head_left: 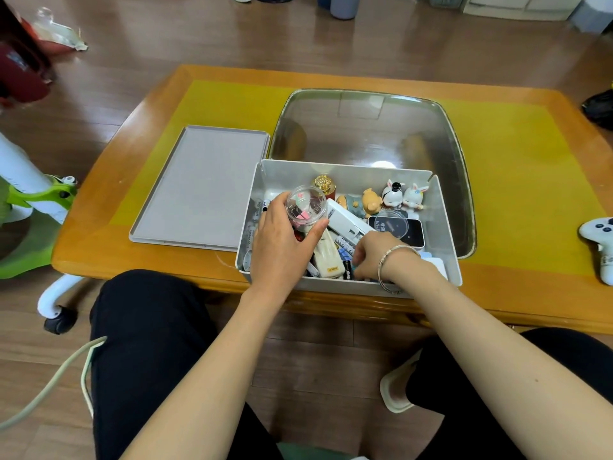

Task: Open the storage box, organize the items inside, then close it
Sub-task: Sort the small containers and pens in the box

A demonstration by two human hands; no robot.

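The grey storage box [444, 227] stands open at the table's near edge, full of small items. Its flat grey lid [202, 187] lies on the table to the left. My left hand [282, 247] grips a small clear round container [306, 205] with pink clips inside, held above the box's left half. My right hand [374, 255] reaches down into the box's front middle, fingers curled among batteries and small items; what it pinches is hidden. Small animal figurines [398, 195] and a gold-topped red bottle [326, 187] line the back wall. A loose clear lid [391, 224] rests on a black device.
A clear glass panel [365, 127] is set into the wooden table [530, 293] behind the box. A white game controller [602, 240] lies at the right edge. A green and white chair [39, 207] stands on the left. My knees are under the table's near edge.
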